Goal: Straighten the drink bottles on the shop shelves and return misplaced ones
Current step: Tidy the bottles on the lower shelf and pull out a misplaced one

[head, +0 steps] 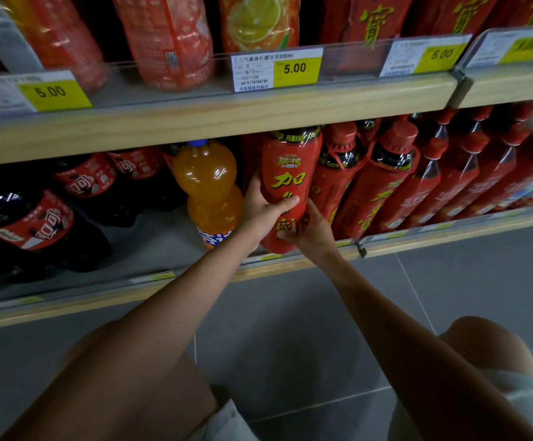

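A large red herbal-tea bottle (289, 173) with yellow characters stands at the front of the lower shelf (195, 283), its cap hidden behind the upper shelf edge. My left hand (263, 211) wraps its left side, thumb across the label. My right hand (306, 230) grips it low on the right side. An orange soda bottle (209, 189) with a blue cap stands just left of it, touching my left wrist. More red tea bottles (389, 179) lean in rows to the right.
Dark cola bottles (36, 224) with red labels fill the lower shelf's left part. The upper shelf (227, 116) carries orange and red drinks behind 5.00 price tags (293, 68). Grey tiled floor (290, 329) and my bare knees lie below.
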Available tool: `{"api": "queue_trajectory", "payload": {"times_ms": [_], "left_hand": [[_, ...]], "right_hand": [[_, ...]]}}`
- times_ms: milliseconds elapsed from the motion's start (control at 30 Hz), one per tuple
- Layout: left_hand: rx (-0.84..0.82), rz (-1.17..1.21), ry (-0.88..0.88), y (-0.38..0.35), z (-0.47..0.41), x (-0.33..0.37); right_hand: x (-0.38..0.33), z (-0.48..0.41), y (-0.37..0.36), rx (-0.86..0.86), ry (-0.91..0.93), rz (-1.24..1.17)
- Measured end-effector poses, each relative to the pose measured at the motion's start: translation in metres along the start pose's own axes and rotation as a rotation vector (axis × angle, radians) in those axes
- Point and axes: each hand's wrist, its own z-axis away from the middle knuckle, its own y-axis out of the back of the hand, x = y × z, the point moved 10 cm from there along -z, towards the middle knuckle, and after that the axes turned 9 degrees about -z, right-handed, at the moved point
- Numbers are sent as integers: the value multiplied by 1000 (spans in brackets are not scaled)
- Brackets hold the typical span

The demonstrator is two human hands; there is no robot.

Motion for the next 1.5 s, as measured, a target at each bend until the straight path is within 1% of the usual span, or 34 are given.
{"api": "queue_trajectory", "payload": {"times_ms": [133, 233, 467, 700, 1067, 1367, 1500], "left_hand": [[-7, -34, -1, 2, -6, -9], [-1, -37, 37, 4, -8, -22], [6, -81, 108, 3, -8, -46], [-3, -141, 129, -3, -13, -55], [-48, -244, 112, -3, -7, -68], [-74, -287, 134, -1, -1, -69], [-101, -383, 173, 1, 1, -66]], "right_hand": [[6, -9, -7, 41, 26, 22], [12, -14, -10, 83, 47, 63], [33, -15, -13, 83, 37, 131], [36, -18, -10, 102, 48, 313], [43, -11, -12, 145, 26, 377], [32, -4, -17, 79, 33, 377], [31, 5, -16, 53, -8, 433]]}}
